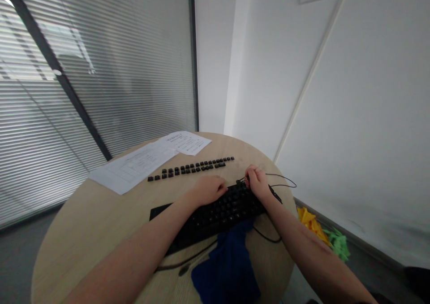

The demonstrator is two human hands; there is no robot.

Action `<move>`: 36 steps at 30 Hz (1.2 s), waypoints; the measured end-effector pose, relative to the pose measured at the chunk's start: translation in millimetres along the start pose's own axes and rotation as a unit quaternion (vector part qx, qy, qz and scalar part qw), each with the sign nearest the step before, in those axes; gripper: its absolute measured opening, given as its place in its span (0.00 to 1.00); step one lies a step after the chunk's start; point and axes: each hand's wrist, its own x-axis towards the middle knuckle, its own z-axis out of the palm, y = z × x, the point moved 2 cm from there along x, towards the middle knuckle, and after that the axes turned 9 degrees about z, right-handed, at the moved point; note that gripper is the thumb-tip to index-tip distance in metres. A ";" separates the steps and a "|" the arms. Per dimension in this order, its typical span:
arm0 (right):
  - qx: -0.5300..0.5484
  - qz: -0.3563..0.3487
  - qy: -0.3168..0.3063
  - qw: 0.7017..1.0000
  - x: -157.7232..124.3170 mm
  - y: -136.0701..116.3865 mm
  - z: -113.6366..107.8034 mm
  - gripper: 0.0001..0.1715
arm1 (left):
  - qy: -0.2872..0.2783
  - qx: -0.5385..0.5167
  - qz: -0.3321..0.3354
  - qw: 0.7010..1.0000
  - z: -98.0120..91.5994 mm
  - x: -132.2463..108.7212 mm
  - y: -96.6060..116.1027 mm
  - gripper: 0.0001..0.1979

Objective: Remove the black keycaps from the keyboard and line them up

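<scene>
A black keyboard (231,210) lies at an angle on the round table, with part of it beneath my forearms. My left hand (211,190) rests with curled fingers at the keyboard's far edge; whatever its fingertips grip is hidden. Over the far right part of the keyboard, my right hand (255,181) is closed in a pinch, but I cannot make out what is in it. A thin black cord (285,177) loops out to the right from behind that hand. Beyond my left hand, several loose black keycaps (186,171) stand in two rows.
Printed paper sheets (132,166) overlap near the table's (101,232) far left edge. A dark blue cloth (228,270) lies in front of the keyboard beside a black cable (178,264). Yellow cloth (312,223) and green cloth (337,245) are low by the right wall.
</scene>
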 end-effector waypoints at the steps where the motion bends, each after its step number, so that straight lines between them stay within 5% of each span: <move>1: 0.025 -0.002 0.000 1.000 -1.4 -0.7 0.3 0.25 | 0.024 -0.008 0.005 1.000 -1.7 0.3 2.0 0.15; 9: 0.123 -0.011 -0.085 0.989 -10.6 -10.5 4.4 0.18 | 0.114 -0.055 0.035 0.991 -8.6 1.4 10.4 0.10; 18: 0.123 -0.036 -0.115 0.985 -18.6 -22.3 9.1 0.17 | 0.104 -0.062 0.038 0.992 -6.5 1.4 7.4 0.08; 27: 0.019 -0.074 -0.100 0.992 -21.7 -18.7 8.5 0.17 | 0.114 -0.082 0.017 0.990 -6.6 -2.7 6.4 0.06; 36: -0.055 -0.166 0.013 0.985 -22.5 -26.5 6.1 0.15 | 0.142 -0.072 0.001 0.987 -6.9 -5.9 10.1 0.03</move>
